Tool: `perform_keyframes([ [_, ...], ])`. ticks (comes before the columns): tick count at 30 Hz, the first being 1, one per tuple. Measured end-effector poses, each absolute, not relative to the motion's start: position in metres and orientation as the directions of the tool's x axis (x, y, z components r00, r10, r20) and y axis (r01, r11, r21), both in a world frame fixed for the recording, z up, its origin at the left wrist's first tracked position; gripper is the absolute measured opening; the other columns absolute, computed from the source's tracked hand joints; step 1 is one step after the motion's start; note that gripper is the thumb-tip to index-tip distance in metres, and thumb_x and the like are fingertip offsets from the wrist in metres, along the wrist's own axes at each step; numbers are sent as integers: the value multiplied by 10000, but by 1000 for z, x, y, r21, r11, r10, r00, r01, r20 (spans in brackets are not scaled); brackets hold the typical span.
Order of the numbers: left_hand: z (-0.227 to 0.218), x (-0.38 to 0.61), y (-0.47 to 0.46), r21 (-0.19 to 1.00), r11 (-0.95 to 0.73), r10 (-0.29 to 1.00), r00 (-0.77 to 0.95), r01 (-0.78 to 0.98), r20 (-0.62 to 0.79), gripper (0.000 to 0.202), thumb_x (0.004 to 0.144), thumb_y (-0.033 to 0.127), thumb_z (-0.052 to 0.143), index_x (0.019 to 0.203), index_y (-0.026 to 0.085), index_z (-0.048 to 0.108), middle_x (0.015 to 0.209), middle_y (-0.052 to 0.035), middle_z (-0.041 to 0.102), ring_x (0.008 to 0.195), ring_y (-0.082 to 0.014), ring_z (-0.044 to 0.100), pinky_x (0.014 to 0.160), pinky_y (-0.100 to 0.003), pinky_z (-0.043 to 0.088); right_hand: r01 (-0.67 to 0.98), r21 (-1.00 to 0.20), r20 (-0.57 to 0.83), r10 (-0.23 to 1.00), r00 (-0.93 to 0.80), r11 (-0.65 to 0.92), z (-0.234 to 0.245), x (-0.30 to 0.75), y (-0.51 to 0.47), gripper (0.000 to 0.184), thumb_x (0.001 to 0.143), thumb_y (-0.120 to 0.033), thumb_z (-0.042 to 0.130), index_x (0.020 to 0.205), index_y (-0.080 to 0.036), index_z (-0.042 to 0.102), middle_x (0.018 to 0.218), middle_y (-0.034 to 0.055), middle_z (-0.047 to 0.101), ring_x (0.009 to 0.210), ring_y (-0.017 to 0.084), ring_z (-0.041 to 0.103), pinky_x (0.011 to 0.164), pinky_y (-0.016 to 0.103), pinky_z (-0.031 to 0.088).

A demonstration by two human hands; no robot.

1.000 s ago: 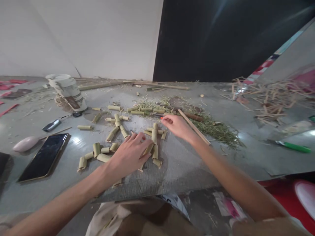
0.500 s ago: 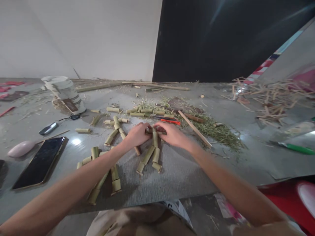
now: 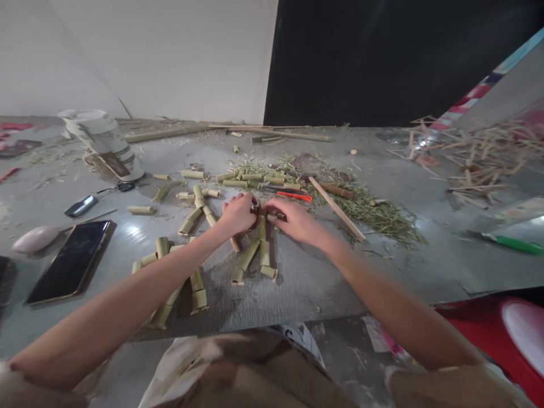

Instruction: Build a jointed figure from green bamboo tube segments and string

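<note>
Short green bamboo pieces [image 3: 246, 262] lie scattered over a grey table [image 3: 297, 283]. My left hand [image 3: 236, 214] and my right hand [image 3: 293, 218] meet in the middle of the table, fingers curled onto a bamboo piece [image 3: 267, 215] held between them. More cut pieces lie just below the hands and to the left. An orange-handled cutter [image 3: 294, 196] rests right behind my right hand.
A black phone [image 3: 68, 260], a pink object [image 3: 32, 239] and a small dark device [image 3: 80, 205] lie at the left. A white roll [image 3: 104, 141] stands at the back left. Green shavings [image 3: 374, 212], a wooden stick [image 3: 335, 208], a green pen [image 3: 516, 245] and a heap of splints [image 3: 476, 158] are to the right.
My left hand left the pieces near the front and moved up to meet my right hand; both closed on a bamboo piece. The orange cutter came into sight behind the right hand.
</note>
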State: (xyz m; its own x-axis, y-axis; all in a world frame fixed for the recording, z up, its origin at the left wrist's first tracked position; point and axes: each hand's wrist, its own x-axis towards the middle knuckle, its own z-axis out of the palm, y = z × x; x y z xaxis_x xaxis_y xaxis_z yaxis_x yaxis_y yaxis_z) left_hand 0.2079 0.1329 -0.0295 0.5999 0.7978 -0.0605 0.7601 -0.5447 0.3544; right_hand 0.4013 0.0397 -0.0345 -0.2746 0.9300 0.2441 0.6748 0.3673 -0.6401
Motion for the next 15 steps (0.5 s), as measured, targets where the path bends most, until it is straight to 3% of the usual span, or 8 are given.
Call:
perform_keyframes([
  [3,-24,204,136,304,-622,755,655,722,-12,418,830,82,567,1218,196,673,1309,-174,676,1302,-410,598,991,-501,477,704,-597,263,923,-281,384,-33,401,39,293,974,-113,586,1216,-250,679,1250,74,736,1128,254,696,955,414,553],
  [6,-17,196,138,274,-714,672,741,645,6,326,880,117,571,1170,201,695,1287,-147,676,1272,-356,625,1018,-439,477,743,-564,263,931,-253,361,-31,402,38,230,990,-156,621,1196,-237,681,1260,85,731,1171,265,684,982,417,538],
  [9,-13,186,139,257,-763,613,790,593,-4,299,916,137,558,1170,194,705,1231,-126,687,1177,-305,674,950,-370,502,773,-550,241,946,-215,316,-28,404,36,145,1000,-203,652,1138,-223,691,1196,81,740,1116,258,689,952,401,531],
  [15,-10,154,134,233,-791,570,820,566,-55,294,958,131,534,1184,210,706,1176,-94,715,1059,-291,711,809,-359,511,777,-517,208,933,-293,359,-22,390,28,136,969,-134,669,1074,-215,697,1103,62,732,1045,233,678,903,373,527],
])
